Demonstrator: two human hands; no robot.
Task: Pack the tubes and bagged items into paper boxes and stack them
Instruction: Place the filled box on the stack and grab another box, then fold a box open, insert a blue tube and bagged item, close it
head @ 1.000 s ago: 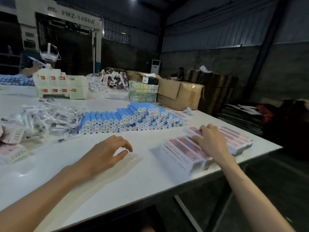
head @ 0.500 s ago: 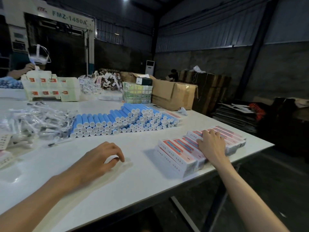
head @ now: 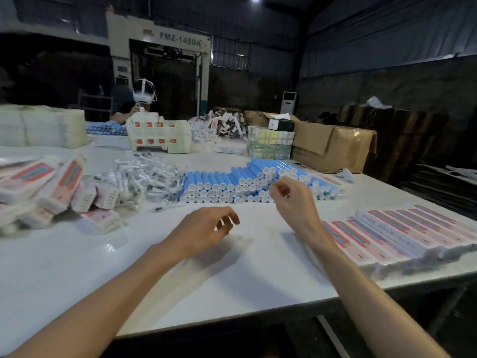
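On the big white table (head: 77, 280), a pile of blue tubes (head: 219, 182) lies at 12 o'clock. A flat row of pink paper boxes (head: 402, 233) sits at 3 o'clock, by the table edge. A messy heap of boxes (head: 51, 187) is at 9 o'clock. The bagged items (head: 147, 177) lie at 11 o'clock, right beside the tubes. The left hand (head: 204, 228) hangs over the middle, fingers loosely bent, holding nothing. The right hand (head: 294, 202) is up at 1 o'clock, near the tubes, with its fingers curled. I cannot tell if it holds anything.

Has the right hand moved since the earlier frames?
Yes. The right hand has left the row of boxes it rested on and shifted left, now in front of the blue tube pile.
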